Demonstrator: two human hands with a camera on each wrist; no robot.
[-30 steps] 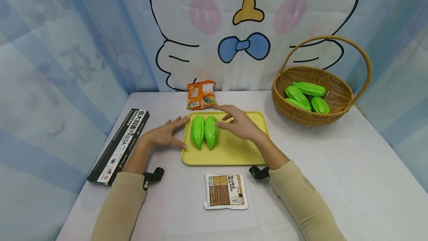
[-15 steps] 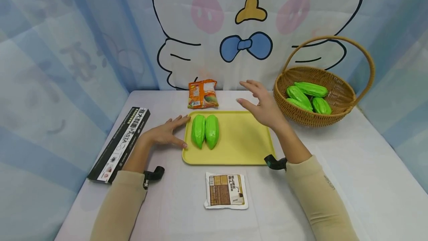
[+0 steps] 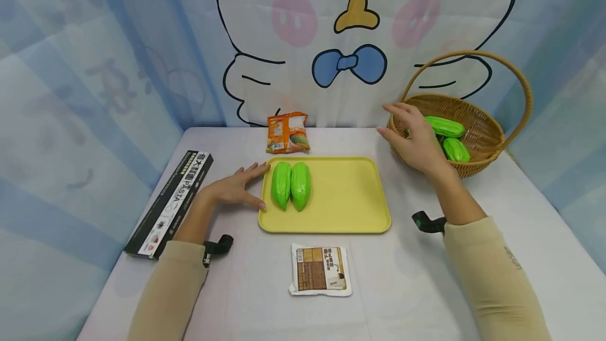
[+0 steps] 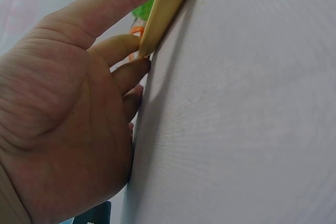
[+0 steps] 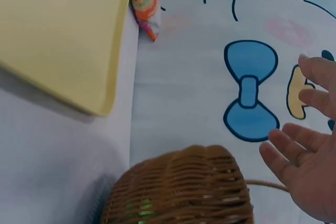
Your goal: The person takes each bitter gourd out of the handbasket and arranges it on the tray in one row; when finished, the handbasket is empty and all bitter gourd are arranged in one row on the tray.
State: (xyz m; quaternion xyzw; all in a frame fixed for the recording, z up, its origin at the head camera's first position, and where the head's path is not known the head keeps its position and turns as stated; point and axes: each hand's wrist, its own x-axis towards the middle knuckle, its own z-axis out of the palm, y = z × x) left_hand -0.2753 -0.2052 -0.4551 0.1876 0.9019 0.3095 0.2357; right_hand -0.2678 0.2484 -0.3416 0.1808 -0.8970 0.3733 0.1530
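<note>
My left hand (image 3: 232, 188) rests at the left edge of the yellow tray (image 3: 345, 199), fingers and thumb spread and touching its rim. The left wrist view shows the thumb and fingertips against the tray's side (image 4: 170, 3). Two glossy green ridged fruits (image 3: 281, 186), tapering to a point, lie side by side at the tray's left end. My right hand (image 3: 416, 138) is raised in front of the wicker basket (image 3: 487, 157), fingers extended, holding nothing. Inside the basket are more green ridged fruits (image 3: 445, 127), partly hidden by this hand. The right wrist view shows the basket's woven side (image 5: 178, 187) below the hand.
An orange snack packet (image 3: 288, 133) stands behind the tray. In front lies a white and brown packet (image 3: 321, 271). A black and white pasta box (image 3: 170, 204) lies along the left, beside the left forearm. The basket's tall handle (image 3: 525, 88) arches above it.
My right hand has moved from over the fruits on the tray, up and to the right, to the basket. The left hand has stayed at the tray's edge.
</note>
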